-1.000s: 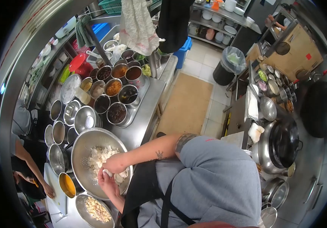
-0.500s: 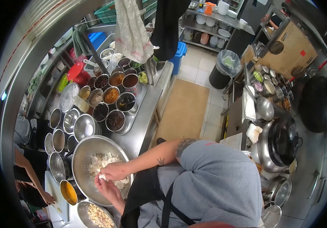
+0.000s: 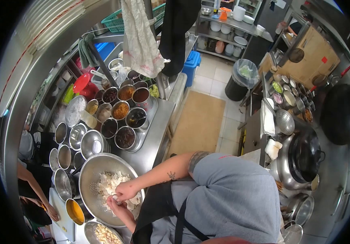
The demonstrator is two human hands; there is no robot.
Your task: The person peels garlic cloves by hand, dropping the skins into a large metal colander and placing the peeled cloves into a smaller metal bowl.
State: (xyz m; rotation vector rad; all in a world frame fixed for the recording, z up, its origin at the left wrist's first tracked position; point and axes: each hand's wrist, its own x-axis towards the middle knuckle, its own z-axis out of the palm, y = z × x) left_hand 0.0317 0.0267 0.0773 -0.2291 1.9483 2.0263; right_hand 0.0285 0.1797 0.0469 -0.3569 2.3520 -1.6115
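A large steel colander stands on the counter before me, holding papery white garlic cloves and skins. Over it my two hands meet, fingers closed together. My right hand, on the tattooed arm, pinches at a small whitish piece that looks like a garlic clove. Below, my left hand has its fingers curled around the same piece, which they mostly hide. Beside the colander's near side sits a steel bowl of pale peeled garlic cloves.
Steel pots of sauces and condiments crowd the counter beyond the colander. A pot of orange liquid stands left of it. Across the counter, a co-worker's hand is over a white cutting board. A wok is behind me.
The view has shifted slightly, so the counter things sit lower. My hands stay together over the colander, with the fingers drawn closer around the small white piece.
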